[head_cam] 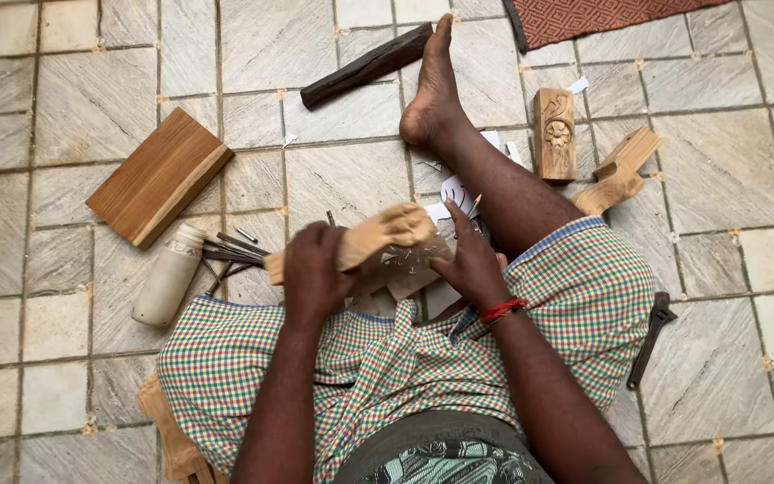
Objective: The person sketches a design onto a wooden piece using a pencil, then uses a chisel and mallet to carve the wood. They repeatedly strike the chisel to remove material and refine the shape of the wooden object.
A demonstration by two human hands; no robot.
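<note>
A person sits on a grey tiled floor (pixel 64 99) with one bare leg stretched out toward the far side, the foot (pixel 432 90) resting beside a dark wooden bar (pixel 367 64). The left hand (pixel 313 269) is closed around a pale wooden mallet (pixel 360 240), fingers wrapped over its handle with the thick rounded head pointing right, held just above the lap. The right hand (pixel 469 262) lies just right of the mallet's head, fingers partly curled and pressed down on a pale wood piece (pixel 403 273) that rests between the two hands against the checked cloth (pixel 575 287) over the legs; whether a tool is held in these fingers cannot be told. Small shavings lie on the wood piece. A red thread (pixel 502 310) circles the right wrist. To the left, a white bottle (pixel 168 273) lies on its side, with a bundle of thin metal chisels (pixel 230 253) just beside it. Farther left and farther off lies a flat brown board (pixel 159 176). On the far right stand a small carved block (pixel 555 134) with a flower motif and a pale shaped wood piece (pixel 620 170). A dark metal tool (pixel 651 339) lies right of the knee, and a red patterned mat (pixel 602 16) shows at the far edge.
</note>
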